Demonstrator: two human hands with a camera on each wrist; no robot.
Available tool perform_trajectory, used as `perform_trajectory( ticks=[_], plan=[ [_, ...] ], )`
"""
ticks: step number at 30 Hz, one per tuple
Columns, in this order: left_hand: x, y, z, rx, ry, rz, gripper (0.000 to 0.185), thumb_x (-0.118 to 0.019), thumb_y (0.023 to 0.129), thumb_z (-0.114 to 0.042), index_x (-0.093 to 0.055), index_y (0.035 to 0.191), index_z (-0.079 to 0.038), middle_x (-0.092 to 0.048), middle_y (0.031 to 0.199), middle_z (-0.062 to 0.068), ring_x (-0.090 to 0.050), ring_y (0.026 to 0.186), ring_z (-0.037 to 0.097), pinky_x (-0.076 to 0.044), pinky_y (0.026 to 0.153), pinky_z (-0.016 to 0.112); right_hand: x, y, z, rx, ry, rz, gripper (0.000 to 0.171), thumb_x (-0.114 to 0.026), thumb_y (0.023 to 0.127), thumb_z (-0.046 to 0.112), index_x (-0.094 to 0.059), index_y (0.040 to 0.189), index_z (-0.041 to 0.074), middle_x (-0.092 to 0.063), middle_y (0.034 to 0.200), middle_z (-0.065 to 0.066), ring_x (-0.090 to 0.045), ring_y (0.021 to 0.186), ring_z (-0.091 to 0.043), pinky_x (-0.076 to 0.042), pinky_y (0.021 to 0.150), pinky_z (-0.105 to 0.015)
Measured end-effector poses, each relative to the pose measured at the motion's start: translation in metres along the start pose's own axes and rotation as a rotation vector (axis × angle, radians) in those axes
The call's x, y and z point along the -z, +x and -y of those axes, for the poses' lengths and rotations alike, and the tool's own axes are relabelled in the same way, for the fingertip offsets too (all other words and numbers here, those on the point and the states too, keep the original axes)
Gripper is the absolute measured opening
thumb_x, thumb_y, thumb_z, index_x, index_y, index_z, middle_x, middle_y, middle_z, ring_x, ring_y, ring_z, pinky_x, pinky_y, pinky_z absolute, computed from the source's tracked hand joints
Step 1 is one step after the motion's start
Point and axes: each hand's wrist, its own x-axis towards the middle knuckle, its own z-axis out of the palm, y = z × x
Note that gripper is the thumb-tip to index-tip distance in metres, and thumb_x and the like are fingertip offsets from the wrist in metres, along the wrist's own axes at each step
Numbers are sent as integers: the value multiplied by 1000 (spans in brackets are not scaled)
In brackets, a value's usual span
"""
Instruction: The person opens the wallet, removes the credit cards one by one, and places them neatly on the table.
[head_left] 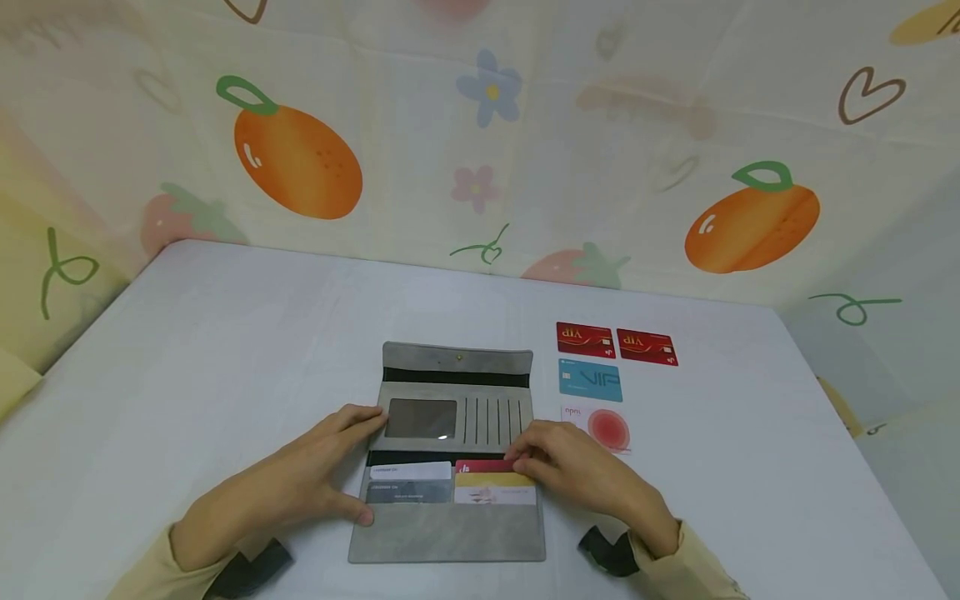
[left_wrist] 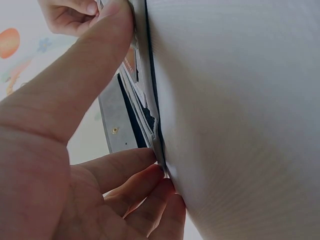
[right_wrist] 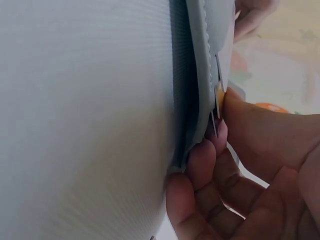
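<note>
Grey wallet (head_left: 450, 467) lying open and flat near the front edge of the white worktop (head_left: 225, 350), directly between both hands. Left hand (head_left: 315, 475) resting on the wallet's left edge, fingers fairly straight and spread, thumb pressing the lower left corner, fingertips touching beside the clear window pocket (head_left: 421, 417). Right hand (head_left: 577, 471) sitting at the wallet's right edge, fingers curling and pinching the red card (head_left: 483, 467) that is sticking out of a right-side slot, just above a yellow card (head_left: 491, 480). Wallet looking like soft matte suede-like material, rectangular, with a flap carrying a small metal snap (head_left: 459, 357). 2 pale cards (head_left: 408, 482) sitting in the left slots. On the worktop right of the wallet, 4 flat glossy cards: 2 red VIP cards (head_left: 585, 339), 1 blue card (head_left: 590, 380), 1 white card with a red disc (head_left: 603, 427), close to the right hand.
</note>
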Motion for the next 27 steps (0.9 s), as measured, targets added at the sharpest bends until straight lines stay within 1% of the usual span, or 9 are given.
perform_trajectory(
  ticks=[4,12,16,20,27],
  plan=[
    [0,0,0,3,-6,4,106,-90,65,-43,-41,149,0,-41,150,12,-43,137,34,-41,108,56,1,-1,0,0,1,-13,15,-68,93,15,-74,105,9,-71,98,1,-59,82,-7,-53,75,-19],
    [0,1,0,13,-18,18,108,-90,65,-44,-40,149,0,-40,151,14,-42,137,36,-40,108,58,1,0,1,-45,22,-60,15,-69,92,19,-76,105,13,-71,99,3,-61,83,-9,-56,77,-20],
    [0,1,0,9,-16,15,108,-90,64,-44,-40,149,0,-40,150,14,-42,137,36,-41,108,58,0,0,0,-37,32,-77,15,-69,92,17,-76,104,13,-70,98,4,-61,85,-10,-56,78,-22],
    [0,1,0,7,-9,9,108,-90,64,-44,-40,149,0,-40,150,14,-42,137,36,-41,108,57,-1,0,-1,-26,40,-98,15,-69,92,15,-75,105,11,-70,99,2,-60,85,-10,-55,78,-20],
    [0,1,0,8,-8,10,109,-91,63,-44,-40,149,0,-40,151,14,-42,138,35,-41,109,57,-1,0,-2,-7,30,-129,15,-69,92,15,-75,105,11,-71,99,2,-61,88,-10,-54,80,-21]
  ],
)
